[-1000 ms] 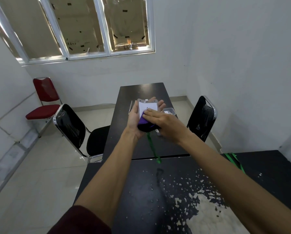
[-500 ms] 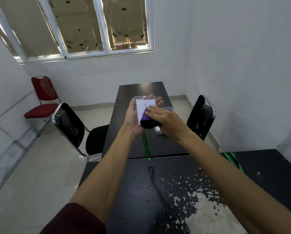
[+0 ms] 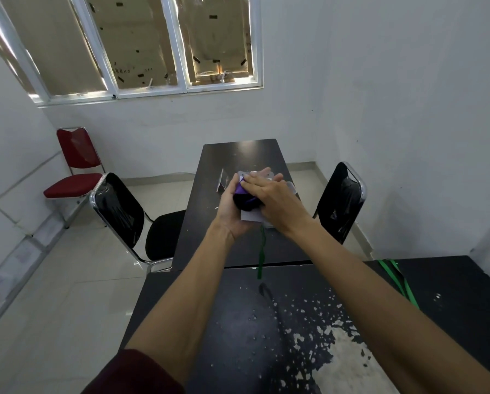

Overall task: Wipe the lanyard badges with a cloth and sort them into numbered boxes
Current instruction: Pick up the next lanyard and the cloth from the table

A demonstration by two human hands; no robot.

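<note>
Right hand (image 3: 272,197): now higher on the badge (image 3: 252,216), fingers reaching its top edge.
Cloth (image 3: 245,197): pressed under that hand, up from the lower half to the upper half.
Badge face: white card now shows below the cloth, not above it.

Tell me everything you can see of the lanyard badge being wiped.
The lanyard badge looks like a clear plastic holder with a white card inside. The left hand holds it up in its palm, above the black table, and that hand's fingertips show past the far edge. A purple cloth, pressed on by the right hand, covers most of its face, so any print is hidden. A green strap hangs from its near end.
</note>
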